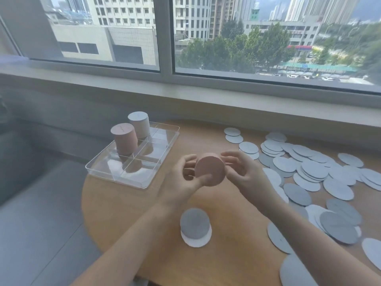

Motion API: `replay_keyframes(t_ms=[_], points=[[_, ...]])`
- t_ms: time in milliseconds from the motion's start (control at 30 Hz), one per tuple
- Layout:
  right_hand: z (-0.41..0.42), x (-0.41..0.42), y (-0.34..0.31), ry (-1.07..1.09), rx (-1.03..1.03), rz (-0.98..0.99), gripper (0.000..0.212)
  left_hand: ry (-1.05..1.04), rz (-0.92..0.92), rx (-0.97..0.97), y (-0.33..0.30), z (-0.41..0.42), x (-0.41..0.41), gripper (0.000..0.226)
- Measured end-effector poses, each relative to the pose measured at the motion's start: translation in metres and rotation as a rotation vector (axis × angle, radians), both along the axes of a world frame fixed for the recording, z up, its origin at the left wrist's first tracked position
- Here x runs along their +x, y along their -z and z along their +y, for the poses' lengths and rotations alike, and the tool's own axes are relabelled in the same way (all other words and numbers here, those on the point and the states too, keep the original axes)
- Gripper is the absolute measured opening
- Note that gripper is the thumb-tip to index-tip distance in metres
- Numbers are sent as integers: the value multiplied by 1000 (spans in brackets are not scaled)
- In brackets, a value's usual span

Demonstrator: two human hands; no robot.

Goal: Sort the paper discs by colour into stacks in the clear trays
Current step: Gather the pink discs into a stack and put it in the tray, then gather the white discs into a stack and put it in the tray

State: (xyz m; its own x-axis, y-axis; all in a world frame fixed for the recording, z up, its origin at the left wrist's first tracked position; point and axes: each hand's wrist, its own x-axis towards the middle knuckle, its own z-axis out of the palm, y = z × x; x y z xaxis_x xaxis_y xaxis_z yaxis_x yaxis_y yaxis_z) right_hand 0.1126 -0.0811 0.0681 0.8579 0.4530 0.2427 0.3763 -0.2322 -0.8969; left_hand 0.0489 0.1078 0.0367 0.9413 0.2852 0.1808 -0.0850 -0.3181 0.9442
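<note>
Grey stack [194, 223] lies nearest; both hands' grip holds pink stack [209, 171], loose discs [313, 170] apparently rightward.

One head-worn view looks forward and down, close over the wooden table [127, 213], window [165, 34] beyond.

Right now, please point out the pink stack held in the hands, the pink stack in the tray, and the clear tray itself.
held pink stack [209, 171], head view, on its round front face.
tray pink stack [125, 141], head view, on its side wall.
clear tray [142, 183], head view, on its near rim.
</note>
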Motion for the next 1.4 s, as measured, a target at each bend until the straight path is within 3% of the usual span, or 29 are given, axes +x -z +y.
replay_keyframes(t_ms=[167,333,533,767,1000,1100,1200,1300,1400], points=[[92,31,-10,-15,-9,139,20,-158,49,-79,-18,56,3,28],[172,68,-15,-55,-44,254,29,-279,120,-49,-32,116,22,34],[225,96,-1,-41,-234,165,34,-352,264,48,-23,163,55,39],[244,110,24,-54,-605,-56,24,-399,400,426,-8,164,65,32],[201,93,10,-19,-407,-107,39,-388,332,352,-7,163,45,26],[158,73,-1,-70,-350,-134,34,-423,131,407,-10,141,17,32],[102,40,-1,-218,-403,-165,23,-199,-71,486,-8,103,-21,22],[49,-1,14,-395,-498,-191,23,205,-4,587,8,70,-58,33],[10,-33,35,-476,-561,-269,37,380,30,724,25,50,-78,46]])
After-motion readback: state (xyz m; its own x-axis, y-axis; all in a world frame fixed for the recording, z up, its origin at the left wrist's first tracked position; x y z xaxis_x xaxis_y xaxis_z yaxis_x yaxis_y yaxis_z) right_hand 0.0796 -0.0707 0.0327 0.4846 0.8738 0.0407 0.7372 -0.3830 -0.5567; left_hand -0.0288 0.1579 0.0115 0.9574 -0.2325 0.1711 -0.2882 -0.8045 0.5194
